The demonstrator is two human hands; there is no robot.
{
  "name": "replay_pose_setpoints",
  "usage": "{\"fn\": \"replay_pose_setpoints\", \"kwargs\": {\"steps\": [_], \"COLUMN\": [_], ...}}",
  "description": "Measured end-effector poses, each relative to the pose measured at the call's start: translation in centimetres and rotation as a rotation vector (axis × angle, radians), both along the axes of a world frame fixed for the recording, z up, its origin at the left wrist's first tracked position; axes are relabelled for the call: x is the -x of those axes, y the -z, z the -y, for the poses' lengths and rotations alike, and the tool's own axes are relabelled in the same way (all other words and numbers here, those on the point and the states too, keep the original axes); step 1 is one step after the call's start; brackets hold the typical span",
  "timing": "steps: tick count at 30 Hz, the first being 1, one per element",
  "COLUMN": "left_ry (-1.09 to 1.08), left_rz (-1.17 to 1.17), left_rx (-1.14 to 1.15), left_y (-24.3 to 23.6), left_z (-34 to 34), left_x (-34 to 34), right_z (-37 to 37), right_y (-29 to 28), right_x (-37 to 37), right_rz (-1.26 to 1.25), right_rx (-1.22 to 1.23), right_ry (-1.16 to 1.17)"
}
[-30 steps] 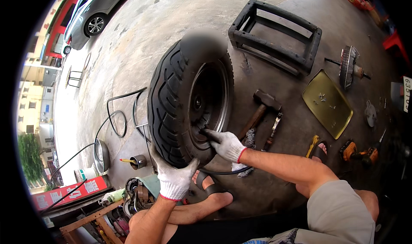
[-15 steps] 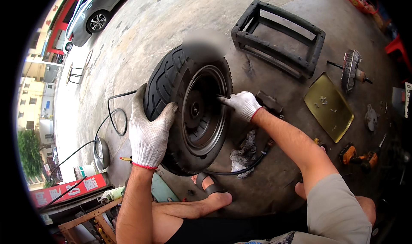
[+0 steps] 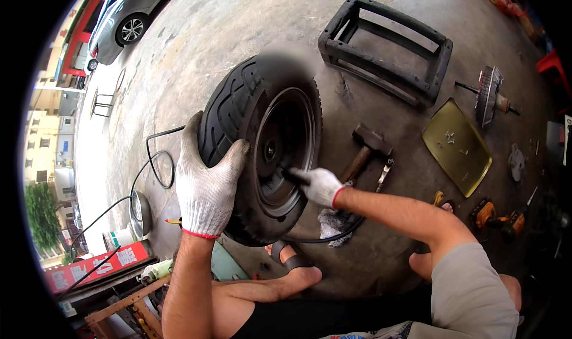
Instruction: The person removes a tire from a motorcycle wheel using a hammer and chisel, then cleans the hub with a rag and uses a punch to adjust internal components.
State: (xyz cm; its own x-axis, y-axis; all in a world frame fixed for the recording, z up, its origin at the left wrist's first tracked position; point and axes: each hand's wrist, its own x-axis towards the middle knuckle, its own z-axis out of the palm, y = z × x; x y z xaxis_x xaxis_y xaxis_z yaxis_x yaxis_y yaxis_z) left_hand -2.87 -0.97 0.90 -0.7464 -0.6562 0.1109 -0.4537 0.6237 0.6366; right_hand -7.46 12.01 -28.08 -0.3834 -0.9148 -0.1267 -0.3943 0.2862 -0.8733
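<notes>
A scooter wheel with a black treaded tyre [image 3: 229, 121] stands upright and slightly tilted before me, its dark metal rim [image 3: 262, 160] facing right. My left hand [image 3: 208, 181], in a white knitted glove with greyed fingertips, grips the tyre's left side, thumb on the near tread edge. My right hand [image 3: 316, 186], gloved the same way, reaches to the lower inside of the rim with fingers stretched out. Its fingertips look dark and blurred, and I see no tool in it. A hammer [image 3: 370, 140] with a wooden handle lies on the floor just beyond that hand.
A black rectangular metal frame [image 3: 387, 44] lies behind the wheel. To the right are a gold tray [image 3: 456, 160] with small parts, a finned round part [image 3: 490, 94] and a cordless drill [image 3: 485, 214]. A black hose [image 3: 170, 153] runs left; a stained cloth [image 3: 335, 227] lies near my foot.
My right hand has moved down and left, from the rim's right side to its lower inside. That uncovers the hammer on the floor. My left hand keeps its hold on the wheel.
</notes>
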Motion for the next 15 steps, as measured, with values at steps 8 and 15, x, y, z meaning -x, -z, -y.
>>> {"fn": "replay_pose_setpoints", "kwargs": {"steps": [8, 15], "left_ry": [-0.001, -0.020], "left_rz": [0.028, 0.017], "left_rx": [0.108, 0.085], "left_y": [0.5, 0.5], "left_z": [1.7, 1.2], "left_x": [-1.5, -1.1], "right_z": [1.4, 3.8], "right_y": [-3.6, -6.0], "right_x": [10.5, 13.7], "right_rz": [-0.678, -0.828], "right_rx": [-0.223, -0.026], "right_ry": [-0.384, -0.077]}}
